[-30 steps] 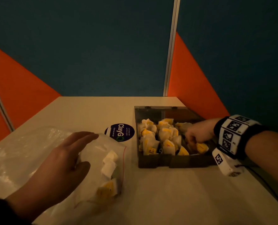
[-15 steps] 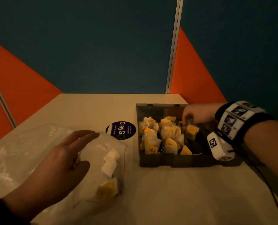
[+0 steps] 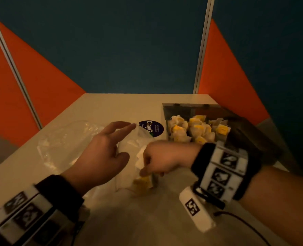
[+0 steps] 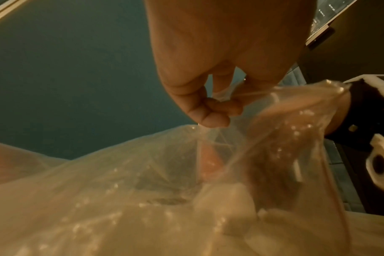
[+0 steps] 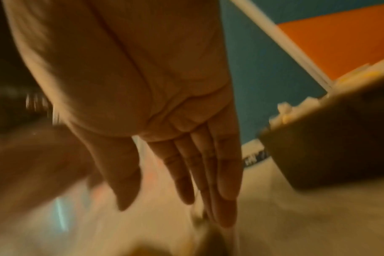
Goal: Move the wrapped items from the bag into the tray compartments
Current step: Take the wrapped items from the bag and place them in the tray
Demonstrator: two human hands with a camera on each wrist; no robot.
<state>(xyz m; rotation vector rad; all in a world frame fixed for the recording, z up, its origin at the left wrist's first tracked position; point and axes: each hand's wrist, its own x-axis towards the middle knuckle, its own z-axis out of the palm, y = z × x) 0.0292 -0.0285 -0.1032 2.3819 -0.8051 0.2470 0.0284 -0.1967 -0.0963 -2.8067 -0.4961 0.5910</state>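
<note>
A clear zip bag [image 3: 67, 139] lies on the table with a few wrapped items inside: white ones [image 3: 140, 160] and a yellow one [image 3: 143, 181]. My left hand [image 3: 115, 142] pinches the bag's [image 4: 121, 199] upper film between thumb and curled fingers [image 4: 208, 110], holding the mouth up. My right hand [image 3: 147, 167] is at the bag's mouth just above the yellow item, and its fingers [image 5: 208, 173] are straight and hold nothing. The dark tray [image 3: 182, 109] at the right holds several wrapped items [image 3: 196, 128].
A round dark sticker [image 3: 151, 127] lies on the table between bag and tray. Blue and orange partition walls close off the table's far and right sides. A thin cable [image 3: 244, 222] trails from my right wrist. The tray's front wall [image 5: 329, 147] is close to my right hand.
My right hand has left the tray, where the wrapped item it held now sits, and has moved left to the bag's mouth. My left hand has lifted the bag's edge.
</note>
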